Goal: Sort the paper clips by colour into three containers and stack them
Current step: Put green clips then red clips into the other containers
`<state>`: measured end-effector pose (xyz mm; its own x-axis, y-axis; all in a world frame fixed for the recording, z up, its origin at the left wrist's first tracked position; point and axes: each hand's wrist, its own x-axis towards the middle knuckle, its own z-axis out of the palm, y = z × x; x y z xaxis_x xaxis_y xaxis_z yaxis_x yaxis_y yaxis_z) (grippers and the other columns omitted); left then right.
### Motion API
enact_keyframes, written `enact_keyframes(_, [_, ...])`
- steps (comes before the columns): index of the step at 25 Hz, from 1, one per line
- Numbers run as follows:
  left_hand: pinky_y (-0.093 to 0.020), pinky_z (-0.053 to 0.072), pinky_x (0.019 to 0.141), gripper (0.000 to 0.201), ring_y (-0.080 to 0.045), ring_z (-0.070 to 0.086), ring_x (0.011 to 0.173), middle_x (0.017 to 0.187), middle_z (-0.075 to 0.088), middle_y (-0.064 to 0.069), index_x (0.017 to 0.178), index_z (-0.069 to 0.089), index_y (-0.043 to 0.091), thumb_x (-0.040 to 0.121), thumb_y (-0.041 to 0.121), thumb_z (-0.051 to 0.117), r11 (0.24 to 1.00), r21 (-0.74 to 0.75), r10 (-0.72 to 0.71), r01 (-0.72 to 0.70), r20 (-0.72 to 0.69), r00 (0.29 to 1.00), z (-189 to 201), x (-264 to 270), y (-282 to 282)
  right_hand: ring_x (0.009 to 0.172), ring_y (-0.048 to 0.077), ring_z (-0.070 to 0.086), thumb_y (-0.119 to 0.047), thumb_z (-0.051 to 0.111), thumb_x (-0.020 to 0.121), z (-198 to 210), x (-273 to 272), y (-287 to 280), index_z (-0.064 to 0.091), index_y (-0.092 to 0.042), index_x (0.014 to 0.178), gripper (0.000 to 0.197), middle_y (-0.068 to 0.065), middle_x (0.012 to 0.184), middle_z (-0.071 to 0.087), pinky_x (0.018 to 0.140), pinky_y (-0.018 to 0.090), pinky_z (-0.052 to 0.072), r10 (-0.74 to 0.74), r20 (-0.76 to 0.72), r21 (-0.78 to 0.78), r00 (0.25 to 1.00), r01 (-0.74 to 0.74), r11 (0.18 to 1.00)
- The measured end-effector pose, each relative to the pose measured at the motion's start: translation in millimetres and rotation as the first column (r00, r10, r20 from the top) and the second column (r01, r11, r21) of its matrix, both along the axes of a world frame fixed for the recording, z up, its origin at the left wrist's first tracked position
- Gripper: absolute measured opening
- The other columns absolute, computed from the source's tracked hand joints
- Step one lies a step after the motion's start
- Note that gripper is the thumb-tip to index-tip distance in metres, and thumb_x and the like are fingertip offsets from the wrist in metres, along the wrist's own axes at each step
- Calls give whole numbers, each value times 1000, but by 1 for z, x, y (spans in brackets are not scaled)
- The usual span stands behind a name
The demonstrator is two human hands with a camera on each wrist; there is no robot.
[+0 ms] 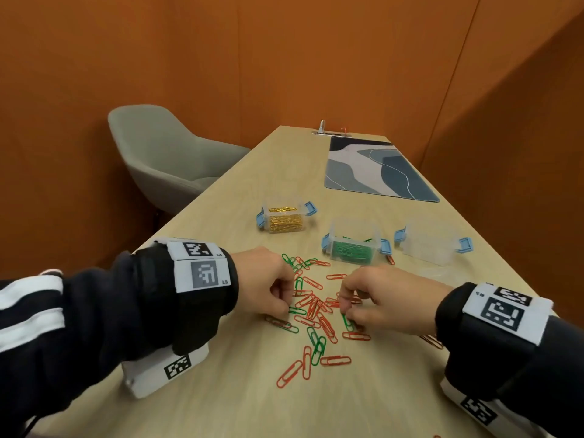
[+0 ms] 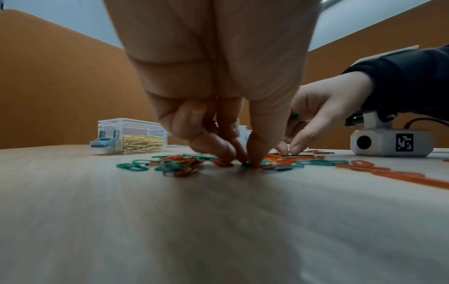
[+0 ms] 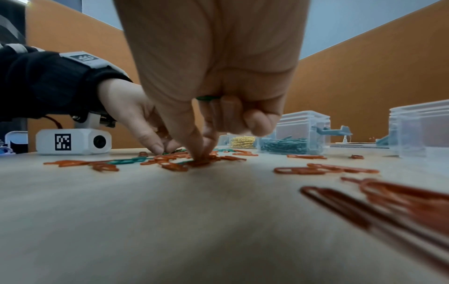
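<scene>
Red and green paper clips (image 1: 316,308) lie scattered on the wooden table (image 1: 363,406) between my hands. My left hand (image 1: 284,306) has its fingers curled, and thumb and fingertips (image 2: 255,153) pinch a green clip (image 2: 246,164) lying on the table. My right hand (image 1: 345,308) pinches into the pile (image 3: 201,161) and keeps green clips (image 3: 207,98) tucked in its curled fingers. Behind the pile stand three clear containers with blue latches: one with gold clips (image 1: 286,219), one with green clips (image 1: 354,246), one empty (image 1: 433,245).
A patterned desk mat (image 1: 376,169) lies at the far right of the table. A grey chair (image 1: 164,156) stands beyond the left edge. Orange walls close in all around. More red clips (image 3: 388,201) lie near my right wrist.
</scene>
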<state>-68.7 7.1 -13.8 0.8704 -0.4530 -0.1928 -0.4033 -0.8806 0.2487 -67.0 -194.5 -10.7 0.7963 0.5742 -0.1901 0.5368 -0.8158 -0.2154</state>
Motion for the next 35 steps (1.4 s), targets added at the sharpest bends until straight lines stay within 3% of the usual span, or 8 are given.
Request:
enact_keyframes(6, [-8,35,57,13,-1,46,62,74,53,14,92,64,23,82,31,66,999,-21,45,-45,4,999,3,-5,1,99,9,55,-36,62,86,3,-4,2,67,-29,100,17,-9,107,62,87,27,48,-21,28,58,999,20,998])
enact_keyframes(10, [-4,36,57,15,1,48,66,80,56,14,94,68,23,82,32,66,1000,-23,20,-21,-6,1000,2,-2,1,87,9,52,-48,65,80,2,-3,3,67,-24,94,28,-9,90,56,73,22,44,-122,48,11,991,122,993])
enact_keyframes(17, [-8,35,57,7,-1,45,62,74,49,13,90,55,25,86,23,61,998,-40,45,-44,32,998,5,-9,-1,76,6,50,-32,60,85,0,-4,5,67,-23,90,12,-10,80,58,59,13,37,-58,-23,-12,998,58,998])
enact_keyframes(21, [-17,44,68,16,-3,53,65,77,52,13,98,49,27,93,12,46,963,-219,152,-157,-38,988,5,-15,2,66,6,41,-29,51,90,0,-5,1,49,-26,79,11,-10,74,47,56,16,32,-29,-70,-58,997,25,998])
enact_keyframes(26, [-28,46,67,33,-12,51,58,64,52,7,68,48,20,85,-3,32,928,-270,235,-255,-104,966,6,-22,7,63,10,32,-28,37,96,5,-9,4,30,-25,75,23,-5,72,38,55,21,28,11,-56,36,998,-9,999])
enact_keyframes(30, [-24,47,69,27,-10,54,60,67,58,7,66,53,21,87,8,43,926,-270,247,-263,-93,964,6,-21,7,67,12,36,-17,38,94,5,-8,5,32,-23,73,22,-1,74,44,59,24,32,32,-14,122,999,-30,992])
enact_keyframes(34, [-7,40,66,3,0,52,71,82,59,15,84,65,27,83,28,62,991,-109,78,-75,23,997,6,-24,8,74,11,43,-16,32,97,3,-8,6,42,-30,85,21,-2,82,51,68,23,38,96,-79,142,992,-84,986])
enact_keyframes(35, [-7,39,65,11,0,51,71,85,60,15,88,68,27,80,34,66,997,-67,50,-49,9,999,6,-23,8,74,9,44,-18,31,98,4,-8,7,47,-31,92,21,-5,83,51,68,20,37,124,-101,125,987,-112,986])
